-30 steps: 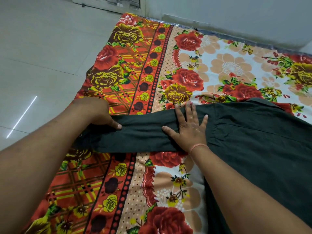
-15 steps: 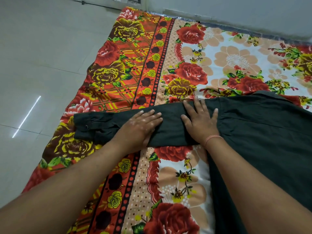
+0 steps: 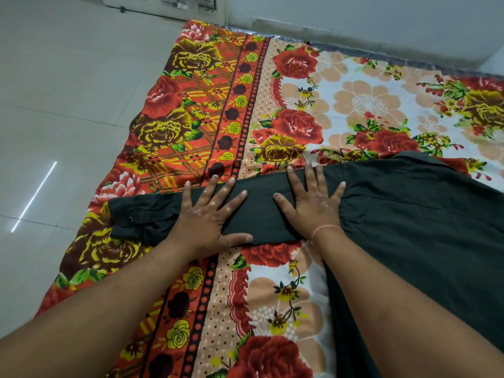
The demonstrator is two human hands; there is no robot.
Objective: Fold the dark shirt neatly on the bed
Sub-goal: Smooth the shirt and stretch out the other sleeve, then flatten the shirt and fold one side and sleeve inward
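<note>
The dark shirt point(image 3: 425, 230) lies spread on the floral bed sheet point(image 3: 362, 105), its body at the right and one long sleeve point(image 3: 259, 211) stretched out to the left. The sleeve's buttoned cuff point(image 3: 128, 218) ends near the sheet's left border. My left hand point(image 3: 207, 214) presses flat on the sleeve's middle with fingers spread straight. My right hand point(image 3: 311, 203), a pink thread at its wrist, lies flat on the sleeve close to the shoulder seam. Neither hand grips the cloth.
The bed sits low on a pale tiled floor point(image 3: 54, 118) that runs along the left. A white wall point(image 3: 368, 20) borders the far edge. The sheet's orange plaid band point(image 3: 191, 126) runs down the left side.
My left hand has left the cuff end and moved right along the sleeve, now lying flat with spread fingers. My right hand stayed pressed near the shoulder.
</note>
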